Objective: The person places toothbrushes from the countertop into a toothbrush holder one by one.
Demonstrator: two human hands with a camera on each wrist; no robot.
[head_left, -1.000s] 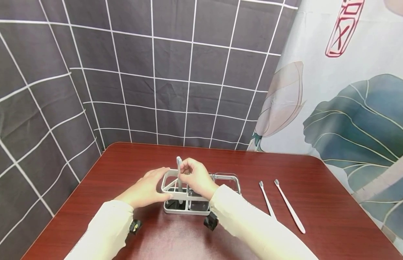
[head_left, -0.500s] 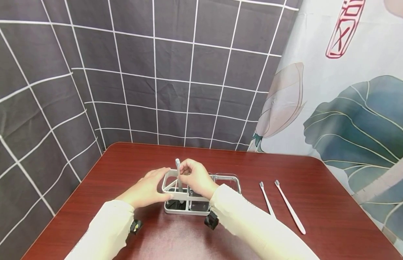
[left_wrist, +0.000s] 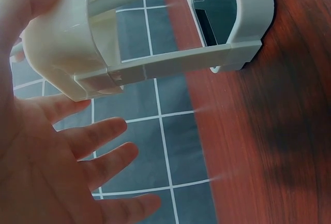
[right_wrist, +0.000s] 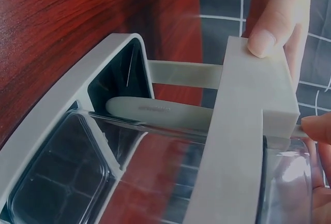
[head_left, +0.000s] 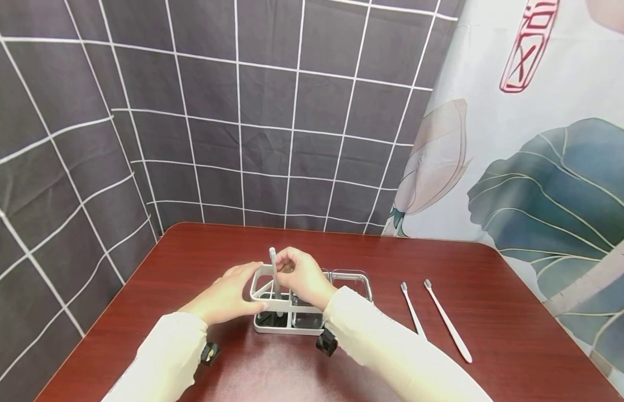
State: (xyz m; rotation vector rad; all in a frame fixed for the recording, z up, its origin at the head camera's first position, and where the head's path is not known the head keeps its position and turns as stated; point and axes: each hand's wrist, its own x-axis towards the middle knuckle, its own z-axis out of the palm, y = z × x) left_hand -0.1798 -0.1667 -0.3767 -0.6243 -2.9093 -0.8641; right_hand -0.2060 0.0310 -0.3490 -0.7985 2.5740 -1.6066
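Observation:
A white toothbrush holder (head_left: 304,307) with an upper rim and a lower tray stands on the table. My left hand (head_left: 226,293) grips its left end, thumb on the front of the rim and index finger behind; the other fingers spread away in the left wrist view. My right hand (head_left: 306,276) pinches a white toothbrush (head_left: 272,257) below its bristles. The brush stands slightly tilted inside the left compartment, its thick handle end (right_wrist: 155,107) down at the dark tray in the right wrist view. A clear cup (right_wrist: 62,177) fills the neighbouring compartment.
Two more white toothbrushes, a nearer one (head_left: 414,312) and a farther one (head_left: 449,324), lie on the red-brown table (head_left: 372,357) to the right. Another clear cup (head_left: 352,275) sits in the holder's right end. A grey gridded curtain (head_left: 261,145) hangs behind.
The toothbrush's head has tipped a little to the left and sunk slightly, still pinched by the right hand. The left hand keeps its hold on the holder's end.

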